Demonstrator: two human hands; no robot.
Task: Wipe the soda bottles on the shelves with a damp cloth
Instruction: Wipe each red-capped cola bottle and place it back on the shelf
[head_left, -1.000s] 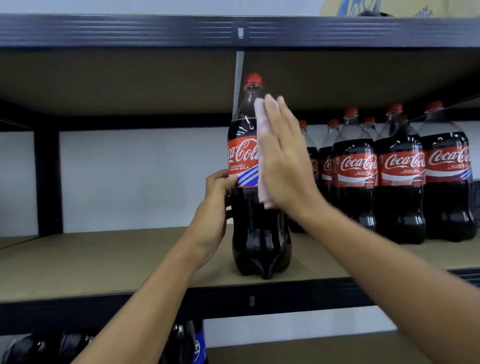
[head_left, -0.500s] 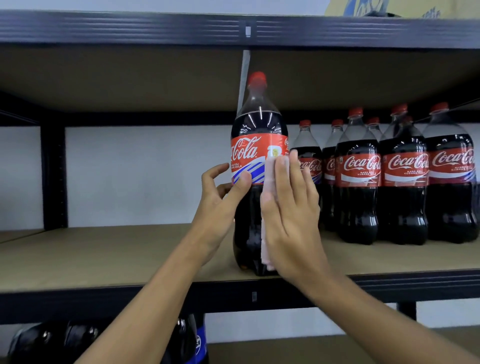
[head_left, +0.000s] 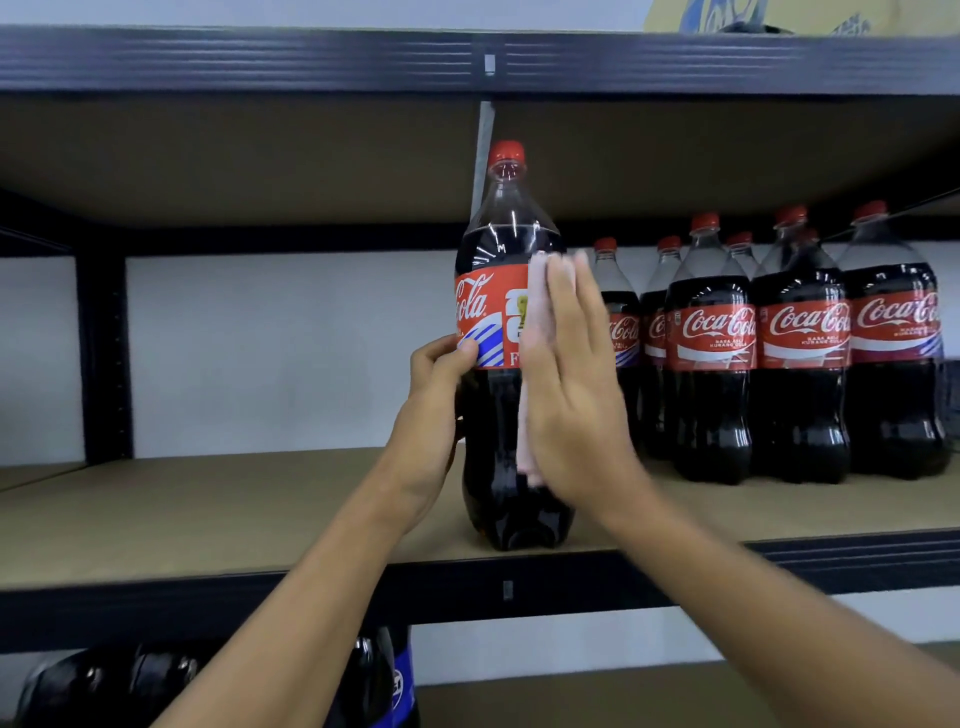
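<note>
Standing upright near the front edge of the shelf (head_left: 234, 509), the bottle (head_left: 493, 441) has its long axis vertical, with its red cap (head_left: 507, 152) pointing up. The left hand (head_left: 431, 410) grips its left side at the label's lower edge, fingers curled round it. The right hand (head_left: 571, 395) lies flat, fingers straight, pressing a pale cloth (head_left: 535, 317) against the bottle's right side. More bottles (head_left: 711, 338) stand upright toward the shelf's right end.

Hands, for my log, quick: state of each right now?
Left hand: grips the bottle.
Right hand: open, flat, pressing the cloth on it.
</note>
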